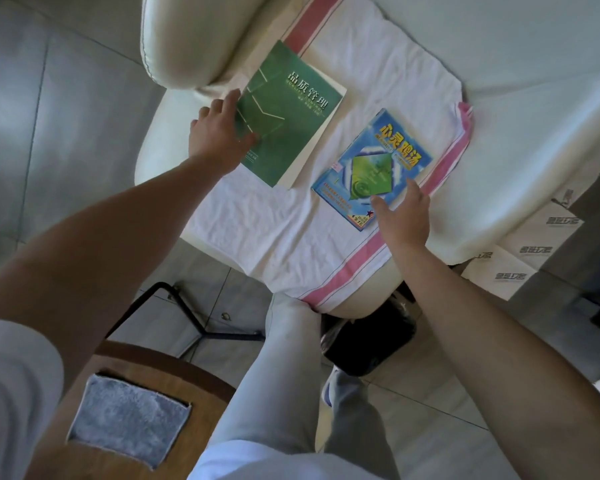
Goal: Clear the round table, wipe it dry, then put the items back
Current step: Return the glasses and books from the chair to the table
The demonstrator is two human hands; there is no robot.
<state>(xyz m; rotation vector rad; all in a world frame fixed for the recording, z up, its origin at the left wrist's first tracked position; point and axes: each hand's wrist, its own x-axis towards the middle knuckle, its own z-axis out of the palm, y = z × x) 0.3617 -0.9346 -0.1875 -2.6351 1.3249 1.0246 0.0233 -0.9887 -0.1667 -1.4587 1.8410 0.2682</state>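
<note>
— Books where?
— Green book [284,116] and blue book [371,168] flat on towel [274,230] over chair [174,39].
— Hands?
— Left hand [219,133] on green book, right hand [404,216] on blue; fingers apart. Grey cloth [129,420] on bench [201,382], well below towel.

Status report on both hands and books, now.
Left hand on green paperback book. Right hand on blue paperback book. Both flat on white towel. Nothing blocking.
</note>
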